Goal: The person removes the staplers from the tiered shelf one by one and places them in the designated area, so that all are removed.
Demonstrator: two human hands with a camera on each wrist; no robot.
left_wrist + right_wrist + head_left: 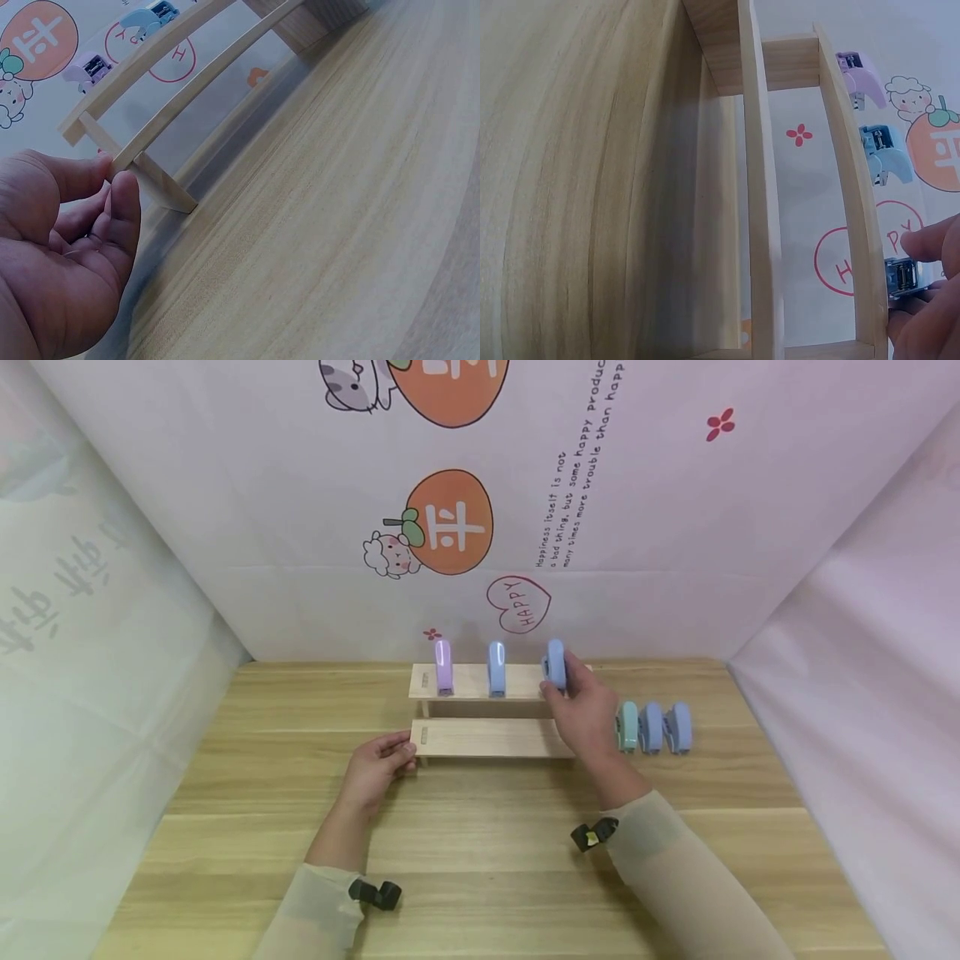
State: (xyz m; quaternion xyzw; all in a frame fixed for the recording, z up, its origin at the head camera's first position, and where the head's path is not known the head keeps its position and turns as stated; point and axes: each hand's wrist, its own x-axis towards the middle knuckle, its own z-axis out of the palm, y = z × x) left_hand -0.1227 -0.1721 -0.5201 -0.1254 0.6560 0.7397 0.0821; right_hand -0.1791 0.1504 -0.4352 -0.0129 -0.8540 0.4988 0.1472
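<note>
A two-tier wooden rack (487, 739) stands on the table, its upper tier (468, 682) behind the lower one. At the left end of the lower tier, my left hand (375, 768) pinches the board's edge between thumb and finger. My right hand (588, 710) grips a blue mini stapler (555, 664) at the upper tier's right part, thumb and fingers on its two sides. Along the same tier stand a purple mini stapler (444, 667) on the left and another blue mini stapler (497, 668) in the middle. In the right wrist view, the held stapler's front (904, 277) sits right at the board's edge.
Right of the rack, a green stapler (628, 727) and two blue staplers, the near one (651, 728) and the outer one (679, 728), form a row on the wooden table (480, 852). A printed white cloth (637, 527) hangs behind and along both sides.
</note>
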